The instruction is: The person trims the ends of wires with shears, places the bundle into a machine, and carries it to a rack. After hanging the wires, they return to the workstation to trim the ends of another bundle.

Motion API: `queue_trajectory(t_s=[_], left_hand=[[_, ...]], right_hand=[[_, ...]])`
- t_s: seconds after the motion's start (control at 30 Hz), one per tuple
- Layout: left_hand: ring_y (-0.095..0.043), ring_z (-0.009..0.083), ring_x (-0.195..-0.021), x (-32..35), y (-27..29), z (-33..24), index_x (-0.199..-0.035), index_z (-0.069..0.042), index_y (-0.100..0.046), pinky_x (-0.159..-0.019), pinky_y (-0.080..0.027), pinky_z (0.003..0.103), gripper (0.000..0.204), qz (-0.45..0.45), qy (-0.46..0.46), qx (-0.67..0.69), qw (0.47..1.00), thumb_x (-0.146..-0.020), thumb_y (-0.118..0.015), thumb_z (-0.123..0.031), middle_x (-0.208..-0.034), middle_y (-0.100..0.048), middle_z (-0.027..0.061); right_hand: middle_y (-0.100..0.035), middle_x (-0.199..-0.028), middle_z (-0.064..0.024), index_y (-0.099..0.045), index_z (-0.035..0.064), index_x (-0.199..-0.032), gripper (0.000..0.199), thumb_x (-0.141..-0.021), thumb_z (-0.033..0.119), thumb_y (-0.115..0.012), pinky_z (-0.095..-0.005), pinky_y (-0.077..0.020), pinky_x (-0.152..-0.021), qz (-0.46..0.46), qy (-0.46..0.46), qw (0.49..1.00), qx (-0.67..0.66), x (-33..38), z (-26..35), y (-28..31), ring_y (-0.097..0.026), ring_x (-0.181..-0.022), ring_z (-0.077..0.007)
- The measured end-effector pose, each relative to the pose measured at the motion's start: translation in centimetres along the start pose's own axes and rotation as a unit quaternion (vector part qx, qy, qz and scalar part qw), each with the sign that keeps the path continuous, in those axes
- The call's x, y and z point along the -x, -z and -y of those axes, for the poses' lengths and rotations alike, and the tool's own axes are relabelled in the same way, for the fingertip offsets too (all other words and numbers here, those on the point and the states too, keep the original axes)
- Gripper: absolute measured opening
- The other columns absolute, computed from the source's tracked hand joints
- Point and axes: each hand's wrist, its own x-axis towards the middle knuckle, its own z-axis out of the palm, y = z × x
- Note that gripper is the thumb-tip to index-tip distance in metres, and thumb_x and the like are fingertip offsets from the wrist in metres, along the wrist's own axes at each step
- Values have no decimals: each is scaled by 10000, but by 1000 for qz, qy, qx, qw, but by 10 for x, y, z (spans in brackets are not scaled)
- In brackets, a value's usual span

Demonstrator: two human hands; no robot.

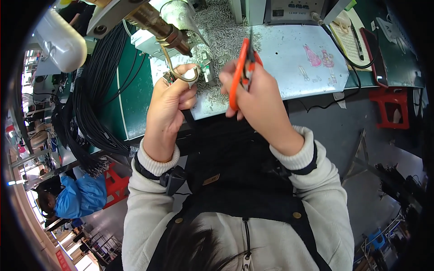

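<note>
My left hand is closed in a pinch beside a small metal fixture below the machine's nozzle. White wrapping covers a fingertip, and a bent metal tube curves down in front of it. Whatever lies between these fingers is too small and hidden to name. In my right hand are orange-handled scissors, gripped with the dark pointed end away from me. They are held above the front of the worktop, just right of the fixture.
Many small metal pieces are heaped around the fixture. Bundled black cables hang over the left table edge. A control box stands behind; a notebook and phone lie right. Another person in blue sits at left.
</note>
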Motion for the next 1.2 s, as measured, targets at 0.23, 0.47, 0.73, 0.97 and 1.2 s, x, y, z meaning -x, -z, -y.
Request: queue_trajectory(t_s=[0.23, 0.47, 0.73, 0.97, 1.2], left_hand=[[-277, 11, -435, -10, 6, -11, -903, -17, -547, -372, -174, 158, 139, 40, 42, -16, 998, -770, -577, -42, -601, -422, -54], [-283, 9, -433, -8, 7, -10, -852, -25, -524, -369, -182, 159, 142, 35, 14, -48, 998, -748, -612, -67, -595, -423, -44], [-279, 7, -431, -9, 6, -10, -840, -24, -517, -371, -181, 157, 150, 29, 11, -48, 998, -743, -620, -75, -591, -415, -44], [-322, 25, -471, 3, 2, -10, -902, 3, -549, -408, -229, 165, 150, 25, 6, -80, 996, -773, -583, -66, -613, -430, -27], [-448, 92, -634, 38, -12, 8, -961, 25, -559, -572, -376, 214, 170, -26, -151, -223, 963, -845, -487, -78, -721, -502, 12]], right_hand=[[-439, -526, -1, -478, -20, -839, 207, -833, 178, -540, -208, -377, -368, 31, -4, 999, 30, -36, 1, -3, -441, -381, -79], [-421, -516, 10, -473, -19, -845, 201, -830, 169, -544, -207, -378, -368, 29, 12, 999, -18, -36, -10, -3, -436, -381, -73], [-418, -511, 11, -463, -12, -868, 199, -828, 164, -546, -205, -377, -372, 36, 15, 999, -3, -37, -8, -4, -430, -385, -66], [-433, -561, 3, -464, -7, -846, 200, -836, 178, -536, -197, -372, -390, 38, 40, 998, -38, -28, -14, -5, -421, -406, -65], [-453, -595, -10, -474, -7, -840, 143, -832, 125, -530, -197, -368, -407, 50, 85, 991, -86, -3, -8, 9, -421, -437, -67]])
